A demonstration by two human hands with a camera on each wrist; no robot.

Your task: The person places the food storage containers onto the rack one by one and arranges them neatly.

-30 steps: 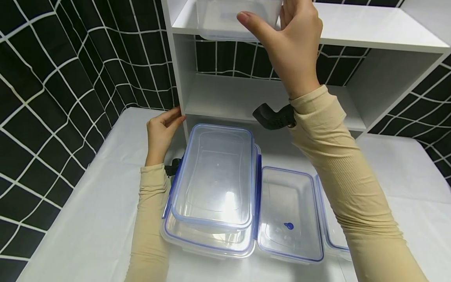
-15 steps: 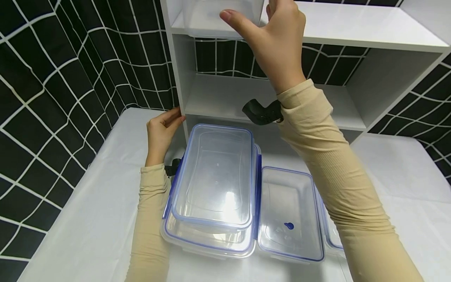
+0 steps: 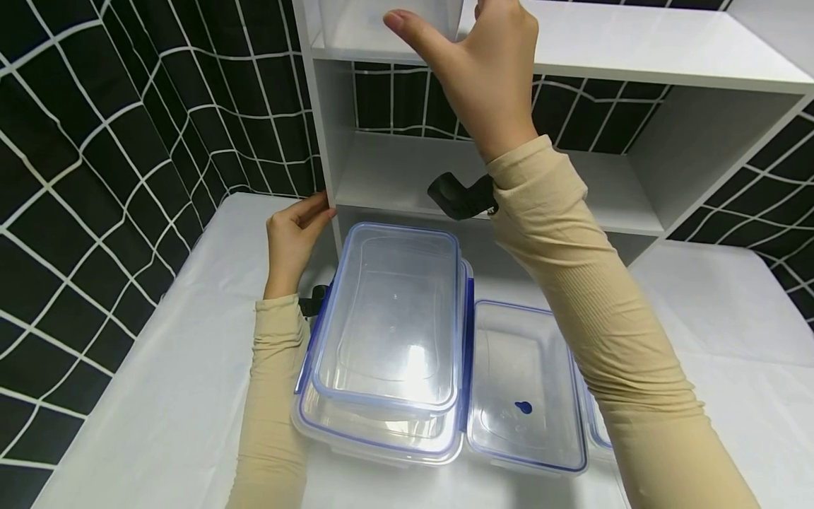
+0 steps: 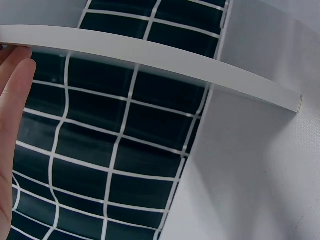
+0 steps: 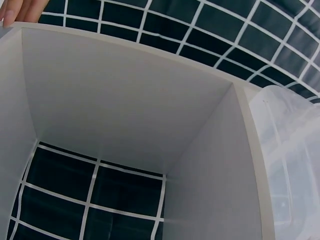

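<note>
My right hand (image 3: 492, 81) grips a clear plastic food container (image 3: 362, 27) at the left end of the upper shelf (image 3: 623, 39). Its thumb lies across the container's front and the fingers are at the right side; the container's top is cut off by the frame edge. In the right wrist view the container (image 5: 287, 160) shows at the right, beside the shelf's edge. Lower down, my left hand (image 3: 294, 237) pinches the front edge of the white shelf unit's left side panel (image 3: 321, 134), with fingertips partly hidden behind it.
A stack of clear lidded containers (image 3: 391, 318) with blue seals and clips stands on the white-covered table in front of the unit. Right of it is another lidded container (image 3: 524, 396) with a blue valve, and a further one (image 3: 598, 417) partly under my right forearm. Black gridded cloth (image 3: 95, 177) hangs around.
My right hand has moved left and slightly farther back, bringing the container to the left end of the upper shelf. The left hand has stayed on the side panel.
</note>
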